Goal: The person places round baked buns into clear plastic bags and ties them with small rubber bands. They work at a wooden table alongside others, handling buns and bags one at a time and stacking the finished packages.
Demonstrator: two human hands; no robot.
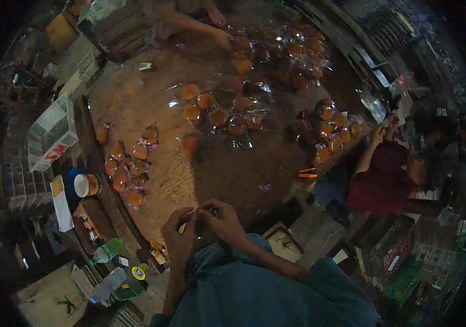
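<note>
My left hand and my right hand meet at the near edge of a large brown wooden table. The fingertips of both are pinched close together. Whatever is between them is too small and dark to name. Left of my hands lies a cluster of round orange-brown pieces in clear plastic wrap, with purple bits among them. Beyond my hands, more wrapped round pieces are spread over the middle. One round piece sits nearest to me there.
A person in dark red works at the right beside a wrapped heap; orange handles lie near. Another person's arm reaches in from the far side. A white tub and a crate stand left.
</note>
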